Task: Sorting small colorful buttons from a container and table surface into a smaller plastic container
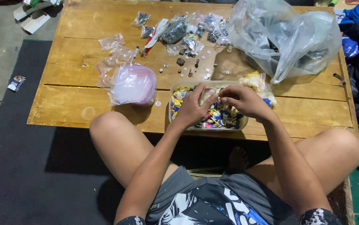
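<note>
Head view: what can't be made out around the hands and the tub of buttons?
- Small clear bag: contents hidden by left hand and right hand.
- Tub: near side covered by both hands.
- Large plastic bag: contents blurred by crumpled film.
- Loose bits on table: too small to identify.

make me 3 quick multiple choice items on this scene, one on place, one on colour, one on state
1. Where is the clear tub of buttons?
A. at the table's near edge, under the hands
B. on the floor
C. inside the big bag

2. What colour is the low table?
A. white
B. blue
C. yellowish wood

3. What are both hands doing?
A. resting flat
B. pinching one small clear bag together
C. lifting the tub

Key: 1 A, the tub sits below the left hand and right hand. 2 C, bare planks show. 3 B, both sets of fingers meet on it.
</note>
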